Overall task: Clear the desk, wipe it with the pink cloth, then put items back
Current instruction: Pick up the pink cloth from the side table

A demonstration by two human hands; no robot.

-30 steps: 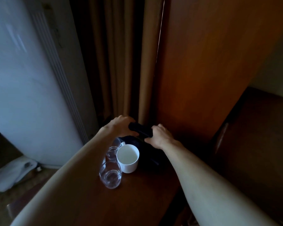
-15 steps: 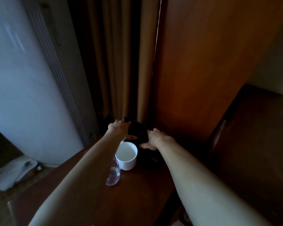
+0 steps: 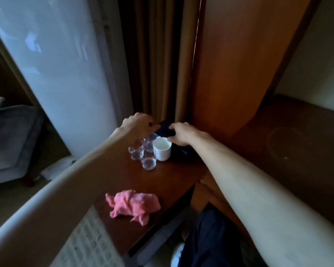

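Note:
A dark black object [image 3: 165,130], too dim to name, sits at the far end of the brown desk [image 3: 174,178]. My left hand [image 3: 138,123] curls over its left side and my right hand [image 3: 183,132] grips its right side. In front of them stand a white mug [image 3: 162,149] and three clear glasses [image 3: 136,152], [image 3: 149,144], [image 3: 148,160]. The crumpled pink cloth [image 3: 133,206] lies on the near part of the desk, apart from both hands.
Tan curtains [image 3: 162,58] and a tall wooden panel [image 3: 239,60] rise right behind the desk. A white window pane [image 3: 52,66] is on the left, a grey armchair [image 3: 10,139] beyond it. A lined paper [image 3: 89,243] lies at the desk's near left. Dark furniture [image 3: 297,147] stands right.
The view has tilted down, bringing the pink cloth and near desk edge into sight. Both hands stay on the black object at the back.

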